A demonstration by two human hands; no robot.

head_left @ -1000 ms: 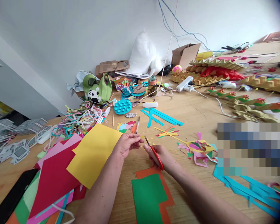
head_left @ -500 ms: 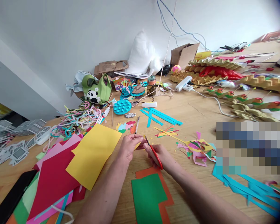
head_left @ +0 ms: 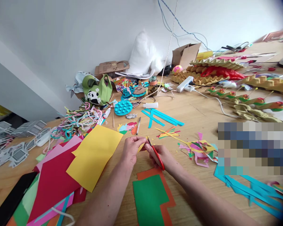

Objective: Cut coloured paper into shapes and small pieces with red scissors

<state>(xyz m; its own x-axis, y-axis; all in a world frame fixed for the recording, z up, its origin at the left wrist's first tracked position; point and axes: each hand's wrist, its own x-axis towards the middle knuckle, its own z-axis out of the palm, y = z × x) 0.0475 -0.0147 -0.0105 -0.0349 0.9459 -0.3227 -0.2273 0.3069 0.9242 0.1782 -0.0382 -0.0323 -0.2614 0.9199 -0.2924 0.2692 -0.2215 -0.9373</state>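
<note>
In the head view, my left hand point(head_left: 132, 148) pinches a small piece of yellow paper point(head_left: 141, 146), mostly hidden behind the fingers. My right hand point(head_left: 160, 156) is closed around red-handled scissors point(head_left: 158, 157), whose dark blades point up and left beside the yellow piece. Both hands meet above the middle of the table. Below them lie a green paper sheet point(head_left: 149, 197) and an orange sheet point(head_left: 168, 188) partly under it. To the left, a large yellow sheet point(head_left: 96, 153) rests on a red sheet point(head_left: 56, 179).
Beyond the hands are small paper fish shapes point(head_left: 127, 127), a pen point(head_left: 138, 125) and blue paper strips point(head_left: 163, 116). Paper scraps point(head_left: 200, 149) lie to the right. A black phone-like object point(head_left: 16, 197) sits at left. Egg trays point(head_left: 266, 83) stand at back right.
My left hand has shifted very slightly, turning the yellow piece a little by the scissor blades. Otherwise the hands and the table look the same.
</note>
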